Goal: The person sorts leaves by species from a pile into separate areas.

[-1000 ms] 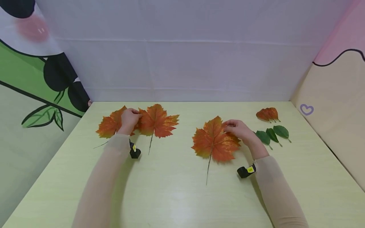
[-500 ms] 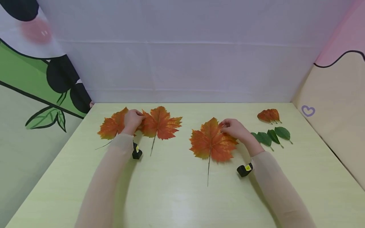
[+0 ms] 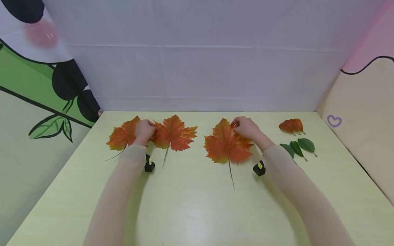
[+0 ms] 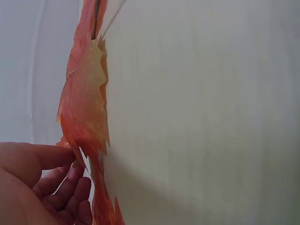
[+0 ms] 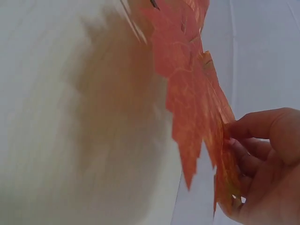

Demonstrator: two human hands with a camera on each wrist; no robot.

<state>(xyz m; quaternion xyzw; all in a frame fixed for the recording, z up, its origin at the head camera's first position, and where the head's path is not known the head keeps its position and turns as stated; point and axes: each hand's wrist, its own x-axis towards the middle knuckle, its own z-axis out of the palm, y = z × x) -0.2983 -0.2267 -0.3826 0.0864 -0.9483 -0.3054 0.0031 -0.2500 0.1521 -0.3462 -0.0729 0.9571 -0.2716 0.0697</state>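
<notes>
Three orange artificial maple leaves with thin dark stems are in the head view. My left hand [image 3: 144, 131] pinches the left edge of the middle maple leaf [image 3: 176, 133]; in the left wrist view thumb and fingers meet at the edge of that leaf [image 4: 84, 103]. Partly hidden behind this hand is the left maple leaf [image 3: 120, 136]. With thumb and fingertips, my right hand [image 3: 246, 128] holds the right maple leaf [image 3: 226, 143] by its upper right edge. In the right wrist view this leaf [image 5: 183, 89] is raised over the table, its shadow falling beside it.
On the right of the pale table [image 3: 191, 205], several small green leaves [image 3: 306, 145] lie in a row, partly covered by the right sleeve. Behind them sit small orange-red leaves [image 3: 290, 125]. A pale cloth wall [image 3: 197, 75] stands along the back edge.
My right hand has moved left and toward the back with its maple leaf, whose stem now slants to the lower right. The left hand stays at the middle leaf's edge, nearly still.
</notes>
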